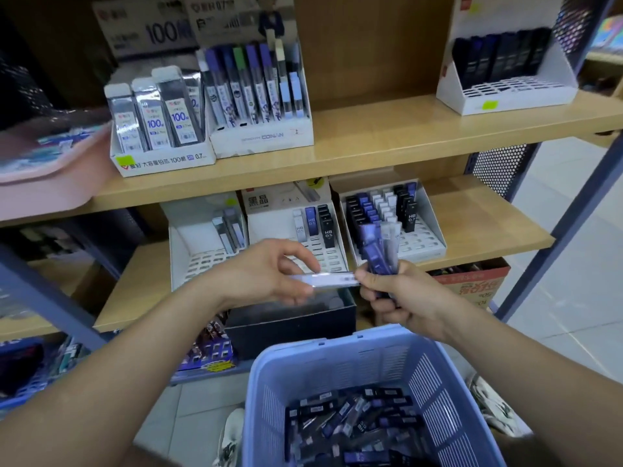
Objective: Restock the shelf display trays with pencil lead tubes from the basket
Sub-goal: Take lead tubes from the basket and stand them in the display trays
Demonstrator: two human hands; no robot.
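"Pinching a single pale tube (332, 279) in my left hand (269, 274), thumb under and fingers over. It lies level above the front edge of the lower shelf (488, 230), and its far end touches my right thumb."

"And the right hand (401, 298)?"

"It's curled tight round a bundle of tubes (379, 247), standing upright, mostly dark blue with a clear one or two. I'd guess four or five, but they overlap too much to count."

"Where does the pale one go?"

"My guess is the left tray (199, 261), since its tubes look the same pale sort. I'd draw it free of the bundle first, tip it upright, then seat its foot in an open slot at the front, not drop it in."

"Give me the counts."

"Three trays along the lower shelf. The left one holds about three tubes at the back. The middle tray (323, 254) has three columns: white, blue and black. The right tray (421, 244) is the fullest, in several rows. The upper shelf (387, 129) carries three display boxes, two at its left end and one at its right. One blue basket (438, 399) sits below my arms, with loose tubes piled too thick to count."

"Anything else nearby?"

"One pink tub (50, 183) at the upper shelf's left edge, and one dark box (290, 321) beneath my hands."
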